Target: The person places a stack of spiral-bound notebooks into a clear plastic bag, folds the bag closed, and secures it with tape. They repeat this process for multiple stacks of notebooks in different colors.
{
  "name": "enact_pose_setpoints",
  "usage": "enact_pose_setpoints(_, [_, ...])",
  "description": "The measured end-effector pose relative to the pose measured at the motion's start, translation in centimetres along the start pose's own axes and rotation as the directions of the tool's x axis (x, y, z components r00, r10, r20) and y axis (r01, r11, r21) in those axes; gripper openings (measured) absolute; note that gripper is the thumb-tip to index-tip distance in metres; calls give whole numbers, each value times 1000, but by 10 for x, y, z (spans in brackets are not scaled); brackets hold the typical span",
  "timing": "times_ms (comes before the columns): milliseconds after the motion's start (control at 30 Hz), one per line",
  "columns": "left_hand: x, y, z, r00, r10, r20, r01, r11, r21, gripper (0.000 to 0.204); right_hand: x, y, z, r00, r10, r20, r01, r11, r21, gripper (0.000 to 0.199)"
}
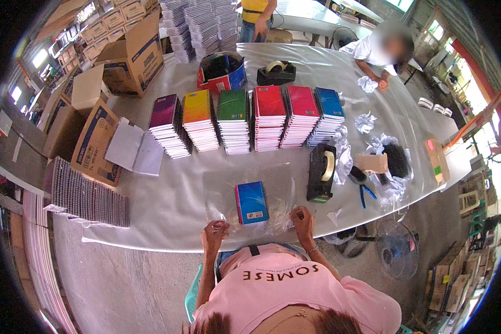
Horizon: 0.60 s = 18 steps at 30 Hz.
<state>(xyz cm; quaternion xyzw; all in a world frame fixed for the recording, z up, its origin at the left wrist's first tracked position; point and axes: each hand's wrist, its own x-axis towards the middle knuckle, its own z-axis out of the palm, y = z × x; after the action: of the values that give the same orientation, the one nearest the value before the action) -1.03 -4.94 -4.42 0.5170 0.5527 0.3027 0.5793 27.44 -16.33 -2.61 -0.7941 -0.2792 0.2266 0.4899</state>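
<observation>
A blue spiral notebook point(251, 202) lies flat before me, a pink edge showing along its left side. Beneath it spreads a clear plastic sheet point(220, 181). My left hand point(212, 236) is closed in a pinch on the sheet's near left corner. At the near right corner, my right hand point(303, 224) pinches the same sheet. Beyond it stands a row of spiral notebook stacks, with purple point(165, 108), yellow point(197, 104), green point(231, 104), red point(270, 100), pink point(303, 101) and blue point(329, 101) covers on top.
A black tape dispenser point(320, 172) stands right of the sheet, another point(276, 73) behind the stacks. Blue-handled scissors point(366, 196), a brush point(358, 176) and crumpled paper point(365, 122) lie rightward. Cardboard boxes point(97, 147) and piled notebooks point(89, 195) occupy the left. A co-worker's hands point(382, 83) rest at far right.
</observation>
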Motion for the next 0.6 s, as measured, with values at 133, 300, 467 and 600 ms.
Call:
enact_pose_setpoints(133, [3,-5,-1,1000,-8,23,8,1000,-3,17,1,9,-3,1000,-3,-1,2,980,-199,17])
enact_pose_setpoints(300, [6,-16,-4,999,32,22,-33,999,43,20,3,38,-3,954,-296,38,294,911,-290,20])
enact_pose_setpoints(467, [7,-13,-2,999,39,22,-39,999,17,22,-1,33,1,996,-87,-13,82,975,-206,18])
enact_pose_setpoints(600, [4,-6,-2,997,69,20,-70,996,49,20,0,27,0,998,-62,6,62,974,-218,19])
